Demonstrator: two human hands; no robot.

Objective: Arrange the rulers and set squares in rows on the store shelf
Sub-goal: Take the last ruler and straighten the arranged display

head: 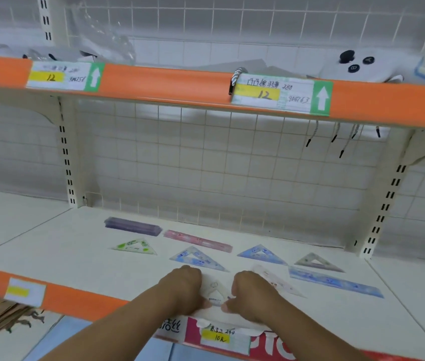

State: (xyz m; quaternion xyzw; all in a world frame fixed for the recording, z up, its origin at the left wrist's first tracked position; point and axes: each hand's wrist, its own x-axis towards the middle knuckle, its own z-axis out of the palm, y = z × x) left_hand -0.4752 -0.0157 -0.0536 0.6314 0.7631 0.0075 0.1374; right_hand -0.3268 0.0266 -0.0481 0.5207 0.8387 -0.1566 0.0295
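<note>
**Seating of clear set square at shelf front edge**

Clear set square (216, 291) lies flat near the front edge of the shelf (76, 269), about midway along it, apex pointing toward the back. Left hand (182, 290) pinches its left base corner and right hand (251, 295) pinches its right base corner, fingers curled, so both hands grip the piece.

Recommended procedure:
- Hold the base parallel to the front edge and slide rather than lift, as thin plastic is likely to flex and skid.
- Line the apex up with the blue set square (198, 259) directly behind it.
- Leave a gap to the pale set square (276, 281) just beside the right hand. One end seems hidden by that hand, so release that side gently to avoid dragging it.

Behind, the green set square (134, 248), second blue set square (262, 255) and grey set square (318, 263) form a row. Purple ruler pack (132, 226) and pink ruler (198, 241) lie nearer the back edge, and blue ruler (336, 282) lies toward the right edge. Match that spacing.
</note>
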